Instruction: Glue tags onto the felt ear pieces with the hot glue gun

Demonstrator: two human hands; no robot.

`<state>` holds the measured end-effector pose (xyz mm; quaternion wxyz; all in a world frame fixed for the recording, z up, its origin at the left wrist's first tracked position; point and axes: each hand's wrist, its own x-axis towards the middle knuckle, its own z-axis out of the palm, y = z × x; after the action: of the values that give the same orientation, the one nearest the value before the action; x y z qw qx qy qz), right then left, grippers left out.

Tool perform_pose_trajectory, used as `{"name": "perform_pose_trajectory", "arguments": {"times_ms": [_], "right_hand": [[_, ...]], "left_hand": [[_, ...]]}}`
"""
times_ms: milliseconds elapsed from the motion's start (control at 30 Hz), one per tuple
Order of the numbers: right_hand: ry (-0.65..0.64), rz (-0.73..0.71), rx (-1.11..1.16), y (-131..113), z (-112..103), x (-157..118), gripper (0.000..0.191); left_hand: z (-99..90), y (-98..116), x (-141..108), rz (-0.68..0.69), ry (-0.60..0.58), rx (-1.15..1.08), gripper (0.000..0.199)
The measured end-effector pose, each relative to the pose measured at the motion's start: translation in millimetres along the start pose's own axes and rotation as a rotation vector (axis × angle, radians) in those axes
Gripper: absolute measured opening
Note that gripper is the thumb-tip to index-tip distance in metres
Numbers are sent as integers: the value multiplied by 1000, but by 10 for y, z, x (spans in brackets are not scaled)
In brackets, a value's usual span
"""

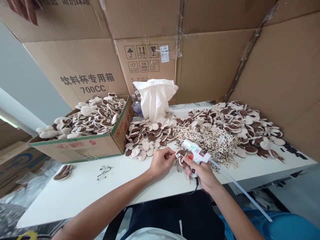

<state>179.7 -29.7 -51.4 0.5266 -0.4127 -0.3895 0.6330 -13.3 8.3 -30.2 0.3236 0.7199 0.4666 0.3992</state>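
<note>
My left hand (162,161) is closed in a pinch at the left edge of a small brown-and-white fabric piece (180,154), which bears a small white label. Wrapped around a white glue gun (197,152) with an orange nozzle is my right hand (203,175). Its thumb and forefinger also reach the right side of the fabric piece, close by the nozzle. A long translucent glue stick (242,188) sticks out of the gun's back, and a green light shows on its body. A pale cord loop lies against the piece; its exact attachment is hard to see.
A green-edged carton (80,148) heaped with similar pieces stands left. Loose pieces (146,143), a mound of cord loops (210,140) and more pieces (247,126) lie ahead. White tissue (156,100) stands behind. Cardboard walls (207,66) enclose the table (82,196).
</note>
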Motion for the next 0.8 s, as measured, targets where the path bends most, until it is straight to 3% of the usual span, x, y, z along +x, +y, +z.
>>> {"name": "perform_pose_trajectory", "arguments": {"times_ms": [167, 267, 467, 800], "right_hand": [[12, 15, 72, -21, 0, 22, 39], [31, 17, 87, -31, 4, 10, 40], [13, 22, 88, -34, 3, 2, 40], [-64, 2, -16, -25, -16, -18, 40]], "left_hand": [[-62, -15, 35, 28, 59, -126, 42], [-68, -36, 30, 64, -1, -135, 48], [-55, -13, 17, 42, -63, -234, 36], [-69, 2, 20, 62, -238, -145, 51]]}}
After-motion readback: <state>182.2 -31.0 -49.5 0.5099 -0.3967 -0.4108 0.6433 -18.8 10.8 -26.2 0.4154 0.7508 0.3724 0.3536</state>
